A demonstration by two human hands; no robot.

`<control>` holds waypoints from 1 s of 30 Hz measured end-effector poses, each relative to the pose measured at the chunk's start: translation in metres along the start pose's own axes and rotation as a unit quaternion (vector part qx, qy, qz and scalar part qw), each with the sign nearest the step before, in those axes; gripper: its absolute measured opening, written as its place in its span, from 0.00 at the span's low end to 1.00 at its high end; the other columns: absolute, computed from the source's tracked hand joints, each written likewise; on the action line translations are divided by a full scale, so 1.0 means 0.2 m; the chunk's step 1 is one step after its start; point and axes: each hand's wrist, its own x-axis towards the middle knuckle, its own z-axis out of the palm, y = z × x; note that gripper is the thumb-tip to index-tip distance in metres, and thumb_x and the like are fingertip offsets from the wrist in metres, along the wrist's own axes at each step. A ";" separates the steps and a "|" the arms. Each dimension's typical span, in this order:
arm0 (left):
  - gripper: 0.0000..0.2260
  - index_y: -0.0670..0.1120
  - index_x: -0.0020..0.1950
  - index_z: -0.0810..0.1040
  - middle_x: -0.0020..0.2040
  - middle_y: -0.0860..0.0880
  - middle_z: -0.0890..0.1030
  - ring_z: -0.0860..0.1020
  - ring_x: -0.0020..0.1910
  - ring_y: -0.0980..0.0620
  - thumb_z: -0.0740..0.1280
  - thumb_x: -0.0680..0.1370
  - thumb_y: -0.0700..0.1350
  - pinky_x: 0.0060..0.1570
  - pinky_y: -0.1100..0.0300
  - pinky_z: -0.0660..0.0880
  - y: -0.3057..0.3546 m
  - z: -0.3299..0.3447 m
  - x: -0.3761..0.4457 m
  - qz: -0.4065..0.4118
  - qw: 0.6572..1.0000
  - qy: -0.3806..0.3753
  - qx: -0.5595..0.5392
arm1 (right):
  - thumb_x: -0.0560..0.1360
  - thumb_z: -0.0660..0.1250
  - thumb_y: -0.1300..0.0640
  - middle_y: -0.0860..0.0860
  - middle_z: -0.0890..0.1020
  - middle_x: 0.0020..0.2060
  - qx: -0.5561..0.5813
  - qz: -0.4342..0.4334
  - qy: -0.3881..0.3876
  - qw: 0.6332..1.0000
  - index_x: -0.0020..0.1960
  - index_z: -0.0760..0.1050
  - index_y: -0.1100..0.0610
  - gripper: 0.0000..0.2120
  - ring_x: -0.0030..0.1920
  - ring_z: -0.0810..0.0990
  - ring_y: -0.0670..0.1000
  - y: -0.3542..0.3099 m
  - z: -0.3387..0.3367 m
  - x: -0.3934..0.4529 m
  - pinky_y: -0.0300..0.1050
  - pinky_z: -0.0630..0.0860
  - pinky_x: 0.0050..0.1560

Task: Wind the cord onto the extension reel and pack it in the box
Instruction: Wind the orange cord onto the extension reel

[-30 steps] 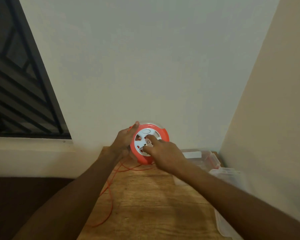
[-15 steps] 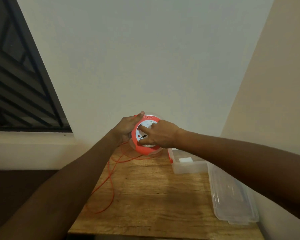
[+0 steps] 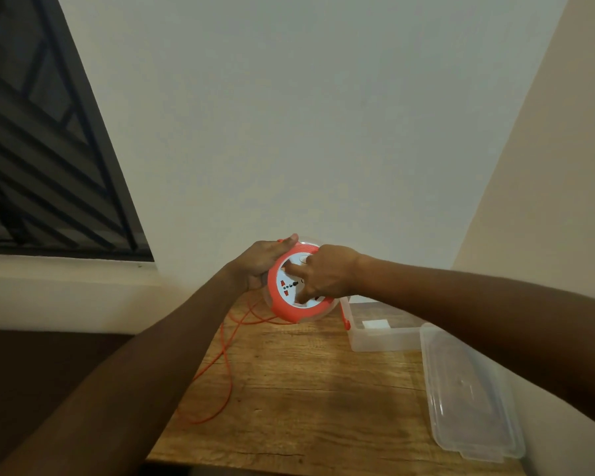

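A round orange extension reel (image 3: 282, 310) with a white socket face is held up above the far end of the wooden table (image 3: 306, 400). My left hand (image 3: 260, 261) grips its left rim from behind, thumb on top. My right hand (image 3: 325, 274) lies over the white face with its fingers curled onto it. Thin orange cord (image 3: 225, 355) hangs from the reel and loops across the table's left side. A clear plastic box (image 3: 382, 333) stands open at the back right, a white slip inside.
The box's clear lid (image 3: 468, 396) lies on the table's right edge, near the beige side wall. A pale wall stands close behind the table. A dark window with bars (image 3: 38, 159) is on the left. The floor left of the table is dark.
The reel has been lifted higher off the table and my right hand has turned over its white face. The view has tilted so more of the table, box and lid shows.
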 end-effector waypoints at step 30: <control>0.13 0.49 0.51 0.83 0.45 0.48 0.90 0.89 0.40 0.48 0.64 0.83 0.57 0.36 0.53 0.85 -0.34 0.13 -0.09 0.030 0.969 0.177 -0.167 | 0.76 0.68 0.56 0.58 0.73 0.68 0.346 0.310 0.155 0.872 0.73 0.66 0.51 0.27 0.60 0.78 0.61 -0.44 0.10 0.13 0.61 0.78 0.56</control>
